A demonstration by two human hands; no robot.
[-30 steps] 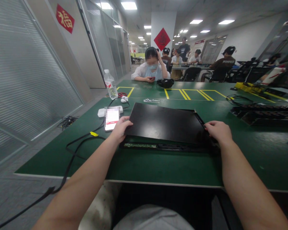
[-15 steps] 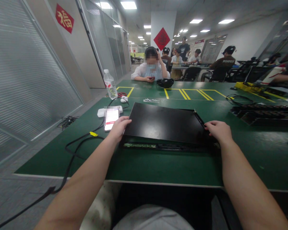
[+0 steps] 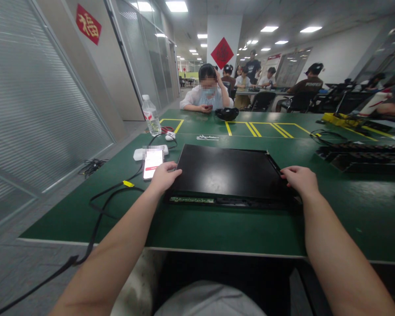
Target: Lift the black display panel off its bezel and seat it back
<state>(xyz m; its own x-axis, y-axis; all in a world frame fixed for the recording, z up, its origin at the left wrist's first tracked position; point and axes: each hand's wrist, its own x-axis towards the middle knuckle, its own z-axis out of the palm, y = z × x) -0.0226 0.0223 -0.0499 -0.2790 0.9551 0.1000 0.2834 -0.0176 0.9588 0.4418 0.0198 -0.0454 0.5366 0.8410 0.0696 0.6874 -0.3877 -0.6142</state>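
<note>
A flat black screen panel (image 3: pixel 224 169) lies nearly level over a black frame (image 3: pixel 250 202) on the green table. Along the near edge of that frame shows a strip of green circuit board (image 3: pixel 191 200). My left hand (image 3: pixel 165 176) is closed at the panel's left edge, its thumb toward the top face. At the right side, my right hand (image 3: pixel 300 179) pinches the frame's edge with thumb and fingers. The fingertips under both edges are hidden.
Left of the panel lie a lit phone (image 3: pixel 152 165), a white device (image 3: pixel 138 154) and a black cable (image 3: pixel 102 210). A water bottle (image 3: pixel 151 116) stands behind them. Farther right are long black parts (image 3: pixel 365 158). A person (image 3: pixel 207 94) sits across the table (image 3: pixel 233 237).
The panel's left side has lowered toward the frame, so it lies flatter. My left hand has shifted slightly with it; my right hand has stayed almost still.
</note>
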